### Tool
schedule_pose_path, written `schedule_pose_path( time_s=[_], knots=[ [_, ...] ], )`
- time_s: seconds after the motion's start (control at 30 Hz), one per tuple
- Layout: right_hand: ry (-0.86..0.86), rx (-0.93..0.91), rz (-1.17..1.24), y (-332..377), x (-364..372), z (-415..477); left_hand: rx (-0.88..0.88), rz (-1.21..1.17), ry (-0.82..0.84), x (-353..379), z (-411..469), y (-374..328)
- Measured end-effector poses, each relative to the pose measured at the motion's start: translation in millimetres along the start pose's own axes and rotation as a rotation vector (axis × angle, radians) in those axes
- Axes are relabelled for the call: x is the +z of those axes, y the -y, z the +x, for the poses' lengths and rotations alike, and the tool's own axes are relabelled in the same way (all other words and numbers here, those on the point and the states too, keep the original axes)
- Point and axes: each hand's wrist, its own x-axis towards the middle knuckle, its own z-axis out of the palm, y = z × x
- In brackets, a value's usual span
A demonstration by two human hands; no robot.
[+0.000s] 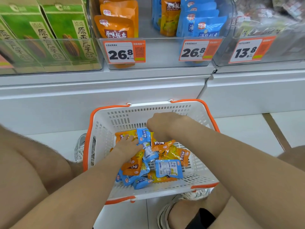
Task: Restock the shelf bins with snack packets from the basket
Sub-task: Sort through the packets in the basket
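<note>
Shelf bins (156, 64): orange and blue packets are stood upright inside, behind price tags (124, 51).
Basket (148, 105): set on the floor below.
Snack packets (168, 169): heaped loosely in the basket, pointing all ways.
Right hand (162, 125): fingers curled downward; a grip cannot be confirmed.
Left hand (127, 146): laid flat on the heap, fingers straight.
Blue packet (144, 136): long axis toward the far wall, top edge at the right fingertips.

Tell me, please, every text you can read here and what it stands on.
"26.8": left price tag
"26.8": middle price tag
"13.8": right price tag
"原味板栗": orange shelf packet
"原香瓜子": green box
Small print on tags and basket packets: unreadable.
</note>
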Motion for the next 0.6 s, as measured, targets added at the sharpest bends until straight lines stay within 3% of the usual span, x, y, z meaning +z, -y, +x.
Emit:
schedule_pose_path(
  time_s=[0.1, 0.17, 0.23, 0.4, 0.47, 0.6],
  knots=[
    [-0.007, 0.002, -0.004, -3, -2, 1, 0.010, 0.018, 0.015, -9, -2, 3],
    [-0.005, 0.005, 0.005, -6, -2, 3, -0.032, -0.105, -0.021, -19, -3, 6],
    [0.003, 0.014, 0.022, -10, -4, 3, -0.093, -0.420, -0.092, -32, -5, 13],
    [-0.026, 0.087, 0.064, -32, -21, -6, -0.094, -1.481, -0.328, -86, -23, 22],
    [-0.091, 0.114, 0.111, -44, -27, -11, -0.089, -1.707, -0.403, -113, -32, 21],
    [-0.321, 0.175, 0.332, -67, -39, -25, -0.067, -1.901, -0.538, -153, -44, 23]
  ],
)
